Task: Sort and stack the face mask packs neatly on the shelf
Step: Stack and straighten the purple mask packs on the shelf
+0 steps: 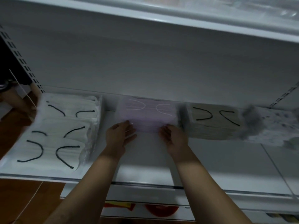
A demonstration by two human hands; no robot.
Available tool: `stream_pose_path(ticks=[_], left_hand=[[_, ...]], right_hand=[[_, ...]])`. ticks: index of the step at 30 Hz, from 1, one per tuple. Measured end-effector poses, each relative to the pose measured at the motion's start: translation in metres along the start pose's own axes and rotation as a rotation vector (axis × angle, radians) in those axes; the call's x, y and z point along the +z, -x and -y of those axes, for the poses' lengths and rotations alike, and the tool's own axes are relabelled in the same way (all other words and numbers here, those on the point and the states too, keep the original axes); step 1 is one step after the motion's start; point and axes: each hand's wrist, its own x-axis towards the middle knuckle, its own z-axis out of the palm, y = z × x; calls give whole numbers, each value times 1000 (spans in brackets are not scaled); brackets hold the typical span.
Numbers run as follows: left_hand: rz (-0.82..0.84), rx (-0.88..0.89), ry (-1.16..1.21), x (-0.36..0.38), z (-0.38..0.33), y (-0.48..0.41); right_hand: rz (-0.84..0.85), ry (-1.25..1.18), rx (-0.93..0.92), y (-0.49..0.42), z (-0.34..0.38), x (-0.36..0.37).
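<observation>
Pink mask pack (148,113) lies long axis crosswise at the back of the shelf (145,162); left hand (120,135) and right hand (171,136), fingers straight and gripping nothing, touch its near corners, equally close

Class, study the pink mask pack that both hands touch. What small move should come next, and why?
Probably a light push to square the pink pack against the back wall, then let go. The left hand and right hand rest open at its front edge, and it sits between the white packs and the beige stack.
</observation>
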Motion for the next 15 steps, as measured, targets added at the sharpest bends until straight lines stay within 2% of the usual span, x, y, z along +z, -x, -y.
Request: stream_pose_path(ticks=[7, 15], left_hand=[[6, -46, 168, -5, 7, 9], [-18, -33, 81, -4, 7, 0]], right_hand=[[126, -95, -11, 18, 3, -8], [88, -143, 19, 22, 12, -17]])
